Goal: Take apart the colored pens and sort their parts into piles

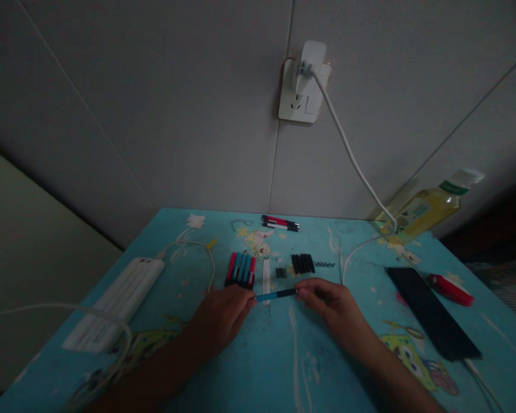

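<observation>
Between my hands is a blue pen (269, 296) with a black grip section, lying nearly level just above the table. My left hand (223, 312) pinches its blue end. At the other end, the fingertips of my right hand (327, 301) close on the tip by the black grip. Behind my left hand lie several red and blue pen barrels (241, 267) side by side. Thin white refills (266, 275) lie in a row beyond the pen. Black grip pieces (303, 263), small dark parts (281, 273) and several springs (324, 264) lie to the right.
Whole pens (280, 222) lie near the wall. A white power bank (116, 304) with cables is at left. On the right are a black phone (432, 312), a red object (450, 289) and a bottle of yellow liquid (430, 212). A charger cable (352, 149) hangs from the wall socket.
</observation>
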Available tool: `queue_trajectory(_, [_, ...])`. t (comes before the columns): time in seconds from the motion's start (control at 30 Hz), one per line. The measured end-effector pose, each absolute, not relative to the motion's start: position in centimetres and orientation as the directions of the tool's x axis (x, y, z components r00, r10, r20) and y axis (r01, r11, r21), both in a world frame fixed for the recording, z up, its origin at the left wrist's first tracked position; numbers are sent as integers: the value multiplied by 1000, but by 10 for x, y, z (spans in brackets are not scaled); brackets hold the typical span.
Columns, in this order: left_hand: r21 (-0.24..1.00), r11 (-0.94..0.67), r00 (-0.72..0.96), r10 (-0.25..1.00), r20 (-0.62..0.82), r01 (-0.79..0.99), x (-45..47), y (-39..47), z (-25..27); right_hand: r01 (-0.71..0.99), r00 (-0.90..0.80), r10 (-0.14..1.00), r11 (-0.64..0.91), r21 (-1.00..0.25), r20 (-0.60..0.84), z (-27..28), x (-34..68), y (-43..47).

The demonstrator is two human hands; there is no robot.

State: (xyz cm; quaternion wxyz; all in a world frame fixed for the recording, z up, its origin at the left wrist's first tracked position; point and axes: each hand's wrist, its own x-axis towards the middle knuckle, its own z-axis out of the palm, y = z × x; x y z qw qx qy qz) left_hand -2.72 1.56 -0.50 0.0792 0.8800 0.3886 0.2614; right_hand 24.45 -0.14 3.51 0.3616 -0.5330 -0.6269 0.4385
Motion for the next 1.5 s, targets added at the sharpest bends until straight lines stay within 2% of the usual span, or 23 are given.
queue_trajectory(0.17, [371, -655, 542, 754, 371, 658, -28, 17, -7, 381, -137, 979, 193, -904, 151, 36, 247, 1])
queue_trajectory(0.3, [372, -657, 545, 753, 368, 656, -28, 17, -7, 514, -79, 981, 192, -836, 177, 36, 264, 8])
queue_trajectory(0.37, [363, -654, 541, 755, 371, 664, -28, 16, -7, 634, -42, 975, 194, -748, 217, 35, 281, 14])
queue_trajectory(0.5, [344, -663, 545, 746, 382, 665, -26, 16, -3, 864, -20, 972, 135, -484, 236, 27, 321, 29])
queue_trajectory(0.63, [334, -673, 545, 735, 403, 660, -25, 16, -1, 916, -4, 975, 93, -390, 224, 16, 343, 37])
queue_trajectory(0.8, [332, -680, 555, 729, 401, 653, -26, 17, -2, 926, -70, 978, 137, -351, 197, 6, 348, 40])
queue_trajectory(1.3, [349, -674, 572, 738, 358, 651, -27, 17, -6, 933, 2, 988, 54, -357, 153, 4, 345, 43])
queue_trajectory(1.5, [356, -651, 568, 759, 317, 671, -26, 18, -7, 915, 25, 963, 86, -395, 267, 27, 321, 27])
